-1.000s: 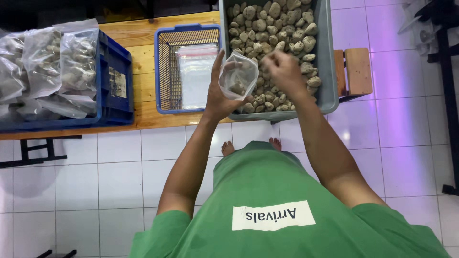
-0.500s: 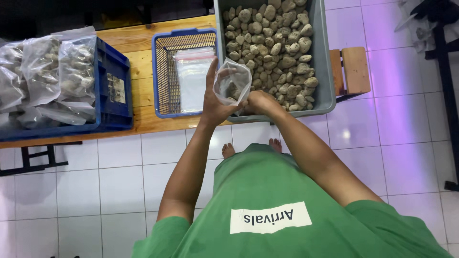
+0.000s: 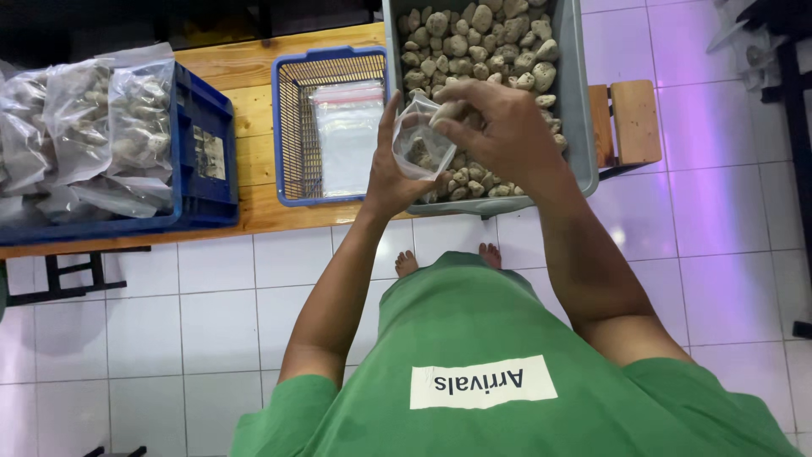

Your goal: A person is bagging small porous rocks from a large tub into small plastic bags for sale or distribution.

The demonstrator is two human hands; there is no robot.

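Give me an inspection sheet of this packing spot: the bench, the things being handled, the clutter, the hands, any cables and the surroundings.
Surface: long wooden bench, on white floor tiles.
Job's things: small clear plastic bag partly filled with stones; grey plastic tub of pale grey stones.
Clutter: blue wire basket holding flat clear bags; dark blue crate stacked with filled clear bags.
Hands: left hand has its grip on the small bag; right hand holds a stone at the bag's mouth.
Cables: nothing seen.
Surroundings: small wooden stool beside the tub; dark metal frame at right.
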